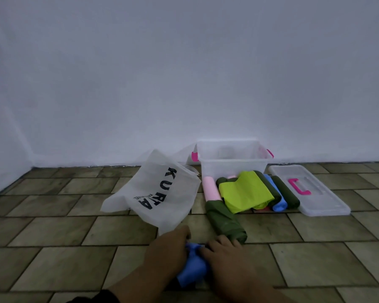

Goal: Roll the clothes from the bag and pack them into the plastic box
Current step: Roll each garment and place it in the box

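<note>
My left hand (169,248) gripping, right hand (225,256) pressing flat, I roll a soft blue garment (193,264); finished cloth rolls (249,193) lie before the clear plastic box (232,165), not yet packed.

Wide bare floor (64,232) lies open left of the left hand (169,248), which grips a blue cloth (193,265); the bag (158,193) sprawls just beyond it. A dark green roll (225,221) lies just beside the right hand (228,256). Rolled clothes (249,193) crowd the near wall of the box (233,166), and the lid (315,193) flanks them on the right; the box's top is open from above.
</note>
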The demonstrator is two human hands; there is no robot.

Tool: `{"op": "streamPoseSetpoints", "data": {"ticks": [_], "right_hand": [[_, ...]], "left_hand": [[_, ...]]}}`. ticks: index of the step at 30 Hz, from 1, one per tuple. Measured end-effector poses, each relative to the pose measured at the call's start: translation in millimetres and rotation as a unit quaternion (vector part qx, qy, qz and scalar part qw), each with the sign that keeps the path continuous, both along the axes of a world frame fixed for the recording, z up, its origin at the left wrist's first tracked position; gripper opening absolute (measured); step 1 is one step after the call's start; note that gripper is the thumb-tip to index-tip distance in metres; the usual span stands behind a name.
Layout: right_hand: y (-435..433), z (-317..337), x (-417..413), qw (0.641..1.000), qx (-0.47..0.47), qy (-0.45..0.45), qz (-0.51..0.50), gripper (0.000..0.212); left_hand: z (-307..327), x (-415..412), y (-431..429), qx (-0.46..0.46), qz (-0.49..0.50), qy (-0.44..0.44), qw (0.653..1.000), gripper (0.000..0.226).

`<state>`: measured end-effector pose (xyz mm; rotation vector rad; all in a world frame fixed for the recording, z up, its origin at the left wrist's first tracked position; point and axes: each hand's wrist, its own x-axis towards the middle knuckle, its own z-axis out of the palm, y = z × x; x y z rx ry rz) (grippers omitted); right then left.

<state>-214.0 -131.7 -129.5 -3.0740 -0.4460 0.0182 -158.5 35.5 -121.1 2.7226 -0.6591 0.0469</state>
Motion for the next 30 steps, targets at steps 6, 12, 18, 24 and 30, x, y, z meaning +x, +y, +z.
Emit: {"op": "streamPoseSetpoints", "data": {"ticks": [6, 12, 18, 24, 30], "right_hand": [[-0.3, 2.5, 2.6, 1.0, 0.018, -0.009, -0.012, 0.046], [-1.4, -0.9, 6.9, 1.0, 0.019, -0.005, -0.022, 0.049], [-5.4, 1.3, 3.8, 0.98, 0.168, -0.082, -0.062, 0.067], [6.1, 11.0, -7.1, 0.896, 0.403, -0.088, -0.167, 0.04], [1.6, 21.5, 11.0, 0.953, 0.274, -0.048, -0.12, 0.069]], "left_hand": [[21.6, -27.7, -5.4, -0.067, -0.065, -0.066, 0.993, 0.017], [2.0, -27.6, -19.6, 0.085, -0.071, 0.038, 0.993, 0.047], [8.3, -14.3, -32.7, 0.1, -0.037, 0.12, 0.987, 0.049], [28.4, -8.2, -40.5, -0.426, 0.225, 0.41, 0.775, 0.038], [38.7, -20.9, -46.4, -0.634, 0.238, 0.503, 0.537, 0.046]]}}
